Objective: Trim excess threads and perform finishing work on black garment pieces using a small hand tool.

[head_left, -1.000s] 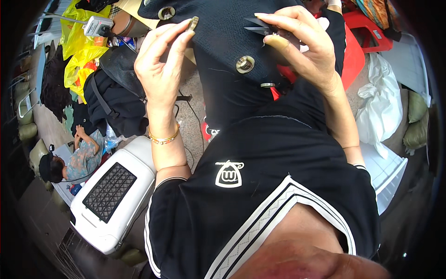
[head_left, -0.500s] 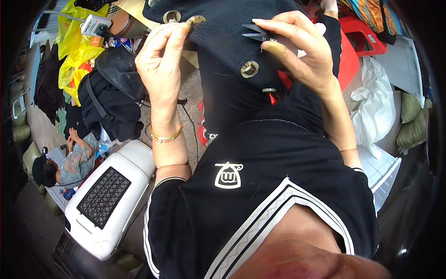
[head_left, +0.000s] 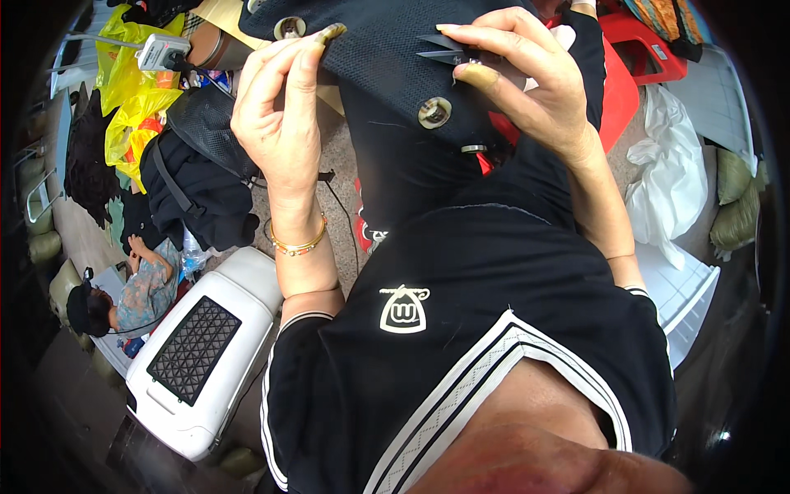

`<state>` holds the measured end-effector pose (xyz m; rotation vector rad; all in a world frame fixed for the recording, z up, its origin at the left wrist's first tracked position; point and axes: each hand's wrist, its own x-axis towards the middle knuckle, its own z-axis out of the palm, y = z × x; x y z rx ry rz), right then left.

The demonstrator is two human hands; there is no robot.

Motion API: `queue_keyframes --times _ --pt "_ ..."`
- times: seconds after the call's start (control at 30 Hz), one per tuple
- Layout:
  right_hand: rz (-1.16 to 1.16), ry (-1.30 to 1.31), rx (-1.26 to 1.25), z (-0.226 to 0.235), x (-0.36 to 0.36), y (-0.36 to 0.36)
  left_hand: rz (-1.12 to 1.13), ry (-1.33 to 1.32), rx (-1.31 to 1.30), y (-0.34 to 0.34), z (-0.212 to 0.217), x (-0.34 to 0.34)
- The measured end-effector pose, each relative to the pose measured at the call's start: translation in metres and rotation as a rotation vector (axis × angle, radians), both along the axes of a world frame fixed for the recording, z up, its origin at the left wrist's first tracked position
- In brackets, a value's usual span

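A dark navy mesh-knit garment (head_left: 378, 70) lies across my lap, carrying several brown-and-cream buttons. My left hand (head_left: 278, 115) pinches one button (head_left: 332, 33) between thumb and fingertips, lifted at an angle above the cloth. Just beyond those fingers sits another button (head_left: 290, 28). In my right hand (head_left: 539, 78) are small dark thread snips (head_left: 444, 57), their blades apart and aimed left toward the pinched button. Below the snips a round button (head_left: 434, 113) lies face up. Near the garment's edge a further button (head_left: 473, 149) shows edge-on.
A red plastic stool (head_left: 642, 53) and a white plastic bag (head_left: 668, 169) stand to the right. On the left are yellow bags (head_left: 136, 115), a black bag (head_left: 193, 181), a power socket (head_left: 164, 53) and a white machine-like case (head_left: 206, 354). Another person (head_left: 136, 284) sits at the far left.
Both hands and the garment appear slightly higher and further left in the picture. The pinched button has tilted more edge-on. The snips stay in my right hand, blades still apart.
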<state>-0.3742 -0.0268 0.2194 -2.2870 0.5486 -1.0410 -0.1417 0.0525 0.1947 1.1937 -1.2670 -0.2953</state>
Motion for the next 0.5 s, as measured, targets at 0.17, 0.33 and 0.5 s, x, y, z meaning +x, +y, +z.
queue_keyframes --times 0.17,0.33,0.5 --pt "-0.051 0.071 0.022 0.008 0.0 0.005 0.036 -0.089 0.007 0.003 0.0 -0.003" --pt "0.037 -0.062 -0.108 0.009 0.013 -0.012 0.07 -0.086 -0.008 0.005 0.006 -0.013" --pt "0.038 0.003 -0.237 0.025 0.026 -0.013 0.1 -0.078 -0.062 0.006 0.009 -0.02"
